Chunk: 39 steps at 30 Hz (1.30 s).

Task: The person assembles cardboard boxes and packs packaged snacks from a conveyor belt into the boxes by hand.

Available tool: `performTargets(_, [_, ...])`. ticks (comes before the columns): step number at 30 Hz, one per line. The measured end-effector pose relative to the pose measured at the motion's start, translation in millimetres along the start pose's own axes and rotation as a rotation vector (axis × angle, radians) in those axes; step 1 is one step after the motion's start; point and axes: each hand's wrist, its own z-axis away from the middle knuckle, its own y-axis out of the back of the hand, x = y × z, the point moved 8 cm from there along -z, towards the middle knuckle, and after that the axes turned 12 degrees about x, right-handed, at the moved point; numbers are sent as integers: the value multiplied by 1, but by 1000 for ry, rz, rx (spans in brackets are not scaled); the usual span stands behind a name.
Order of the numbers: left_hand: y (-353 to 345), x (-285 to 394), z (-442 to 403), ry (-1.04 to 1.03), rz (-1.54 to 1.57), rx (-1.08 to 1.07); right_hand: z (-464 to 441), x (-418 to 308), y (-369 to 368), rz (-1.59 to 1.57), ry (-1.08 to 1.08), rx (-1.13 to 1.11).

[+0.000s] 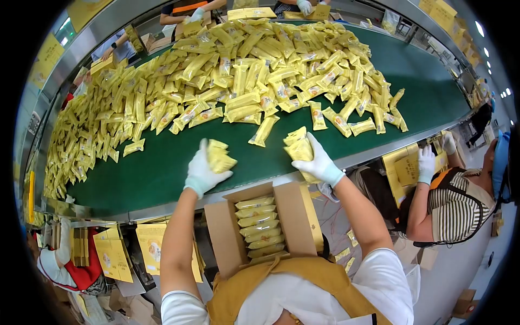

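My left hand (203, 172), in a white glove, is closed around a few yellow snack packets (220, 157) just above the green belt. On the other side my gloved right hand (323, 162) grips another small bunch of yellow snack packets (298, 147) near the belt's front edge. Between my forearms stands an open cardboard box (220, 230), its flaps spread, with a row of yellow packets (258, 219) inside. Beyond my hands a large heap of the same packets (233, 70) covers much of the belt.
The green conveyor belt (146, 187) has a metal edge. At the right a co-worker in a striped shirt (455, 206) handles yellow cartons (401, 168). Flattened cartons (151, 246) stand to my left, beside another person (57, 265). More people work across the belt.
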Motion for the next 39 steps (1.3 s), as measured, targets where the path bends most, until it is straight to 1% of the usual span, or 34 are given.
performTargets(1, [-1,-32,4,1,228,129,8,-18,9,-310,-82,-37])
performTargets(2, [8,-33,11,202,734,98,15,-28,13,-622,-163,-73])
performTargets(3, [1,-69,19,369,912,51,25,-10,12,-821,-401,-141])
performTargets(4, [2,-101,28,498,1135,135,35,-22,15,-984,-535,-125])
performTargets(6, [49,-62,51,733,1505,388,49,-53,19,-1234,-653,-106])
performTargets(7, [58,-48,58,767,1606,387,53,-64,17,-1312,-645,-171])
performTargets(9, [76,-35,71,825,1802,428,67,-83,12,-1087,-518,-259])
performTargets(10, [82,-30,76,811,1786,427,71,-95,6,-978,-442,-318])
performTargets(11, [85,-18,81,768,1822,385,77,-122,-1,-768,-201,-370])
performTargets(12, [87,-6,86,723,1855,345,84,-149,-7,-565,39,-374])
performTargets(14, [88,11,93,757,1903,334,105,-180,-28,303,590,-417])
performTargets(16, [91,32,94,729,1974,302,138,-180,-72,712,789,-642])
performTargets(17, [88,37,94,757,2025,276,151,-175,-89,791,781,-802])
performTargets(18, [88,47,96,776,2064,275,162,-170,-103,785,793,-862])
performTargets(20, [83,59,98,802,2134,196,181,-145,-132,778,808,-981])
performTargets(23, [78,74,101,795,2152,130,193,-126,-152,810,779,-1034])
performTargets(26, [75,91,107,790,2141,81,203,-104,-167,823,732,-1015])
performTargets(27, [77,94,108,731,2074,66,210,-99,-170,909,790,-975])
performTargets(30, [73,96,123,355,1649,25,216,-95,-172,991,803,-948])
performTargets(32, [34,72,133,311,1296,-143,217,-90,-171,962,759,-1012])
performTargets(33, [16,68,137,219,1139,-268,217,-88,-171,946,737,-1041])
performTargets(34, [50,107,128,-172,817,-143,220,-78,-179,794,837,-888])
performTargets(35, [85,144,125,-491,479,93,230,-46,-191,643,930,-733])
performTargets(38, [53,146,138,-575,123,106,239,-50,-180,691,825,-754])
performTargets(39, [46,145,139,-515,76,59,233,-80,-162,743,709,-858])
